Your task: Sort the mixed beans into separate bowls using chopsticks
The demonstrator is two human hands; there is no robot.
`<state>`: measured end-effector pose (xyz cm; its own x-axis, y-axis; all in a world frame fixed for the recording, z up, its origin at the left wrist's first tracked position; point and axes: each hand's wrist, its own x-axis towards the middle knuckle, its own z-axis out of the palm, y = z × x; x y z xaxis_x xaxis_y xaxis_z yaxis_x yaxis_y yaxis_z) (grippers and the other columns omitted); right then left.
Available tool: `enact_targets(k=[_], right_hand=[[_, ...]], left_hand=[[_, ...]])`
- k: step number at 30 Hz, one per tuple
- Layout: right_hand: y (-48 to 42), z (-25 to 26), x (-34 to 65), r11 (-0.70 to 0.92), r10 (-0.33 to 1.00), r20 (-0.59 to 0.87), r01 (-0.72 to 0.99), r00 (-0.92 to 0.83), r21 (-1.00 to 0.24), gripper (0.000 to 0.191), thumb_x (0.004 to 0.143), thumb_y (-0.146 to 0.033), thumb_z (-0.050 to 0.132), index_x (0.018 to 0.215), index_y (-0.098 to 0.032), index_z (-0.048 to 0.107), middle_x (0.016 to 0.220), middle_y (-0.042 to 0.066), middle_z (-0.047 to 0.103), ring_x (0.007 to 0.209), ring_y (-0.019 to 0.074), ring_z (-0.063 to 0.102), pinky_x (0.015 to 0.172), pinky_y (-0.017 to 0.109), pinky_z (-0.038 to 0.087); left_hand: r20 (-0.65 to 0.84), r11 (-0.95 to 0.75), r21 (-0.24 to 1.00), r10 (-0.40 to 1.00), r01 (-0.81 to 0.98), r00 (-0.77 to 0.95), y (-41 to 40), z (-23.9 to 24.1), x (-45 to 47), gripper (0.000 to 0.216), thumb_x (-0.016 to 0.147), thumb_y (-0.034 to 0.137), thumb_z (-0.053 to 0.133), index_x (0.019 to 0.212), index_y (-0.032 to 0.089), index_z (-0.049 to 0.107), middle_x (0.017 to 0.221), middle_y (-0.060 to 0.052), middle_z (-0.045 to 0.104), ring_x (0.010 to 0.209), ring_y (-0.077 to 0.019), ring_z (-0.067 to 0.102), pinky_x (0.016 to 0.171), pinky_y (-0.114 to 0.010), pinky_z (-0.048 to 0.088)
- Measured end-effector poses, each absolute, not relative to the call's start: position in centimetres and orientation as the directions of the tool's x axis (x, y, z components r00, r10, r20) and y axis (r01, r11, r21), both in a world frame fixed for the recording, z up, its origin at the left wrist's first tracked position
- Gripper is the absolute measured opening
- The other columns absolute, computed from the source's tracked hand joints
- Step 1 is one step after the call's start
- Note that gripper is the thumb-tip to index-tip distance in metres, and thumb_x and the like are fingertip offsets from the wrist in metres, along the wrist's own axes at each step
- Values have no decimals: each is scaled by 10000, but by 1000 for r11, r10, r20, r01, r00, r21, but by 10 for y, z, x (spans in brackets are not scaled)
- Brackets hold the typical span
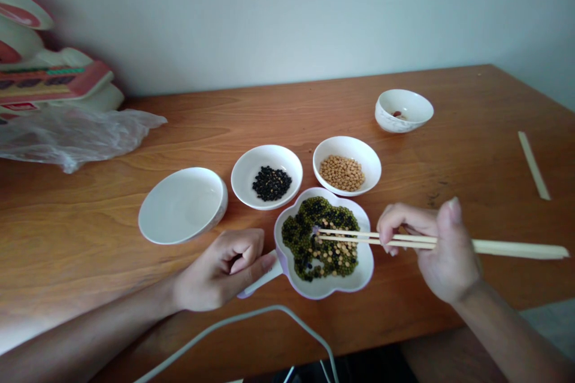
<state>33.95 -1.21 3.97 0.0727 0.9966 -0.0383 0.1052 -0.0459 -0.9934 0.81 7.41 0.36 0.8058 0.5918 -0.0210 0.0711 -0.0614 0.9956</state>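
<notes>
My left hand [229, 272] is closed on the short handle of a white, flower-shaped dish [368, 275] with a lilac rim. Green, black and tan beans [300, 233] lie mixed in it. Between the fingers of my right hand [435, 245] is a pair of wooden chopsticks [494, 247], their tips down among the beans near the dish's middle. Just behind the dish stand a white bowl of black beans [272, 184] and a white bowl of soybeans [342, 173].
An empty white bowl [182, 206] stands on the left. Farther back on the right is a bowl [395, 119] with a few bits inside. A chopstick wrapper [533, 164], a plastic bag [76, 131], a rabbit-like figure [54, 81] and a white cable [215, 329] are also around.
</notes>
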Motion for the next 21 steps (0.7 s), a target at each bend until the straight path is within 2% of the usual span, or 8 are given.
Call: enact_targets(k=[10, 21], right_hand=[[-8, 38, 336, -41, 998, -37, 86, 53, -995, 799, 1000, -748, 193, 695, -221, 710, 639, 43, 627, 595, 173, 551, 588, 319, 425], [-7, 40, 333, -66, 997, -62, 81, 52, -995, 735, 1016, -704, 250, 680, -219, 688, 622, 38, 610, 595, 173, 547, 595, 325, 415]], left_hand=[[-30, -53, 996, 596, 77, 803, 75, 3, 8, 408, 990, 41, 563, 704, 202, 322, 687, 60, 445, 526, -56, 508, 470, -185, 362], [-18, -78, 994, 602, 81, 799, 74, 2, 6, 411, 989, 45, 568, 700, 202, 322, 688, 56, 438, 538, -61, 452, 480, -197, 355]])
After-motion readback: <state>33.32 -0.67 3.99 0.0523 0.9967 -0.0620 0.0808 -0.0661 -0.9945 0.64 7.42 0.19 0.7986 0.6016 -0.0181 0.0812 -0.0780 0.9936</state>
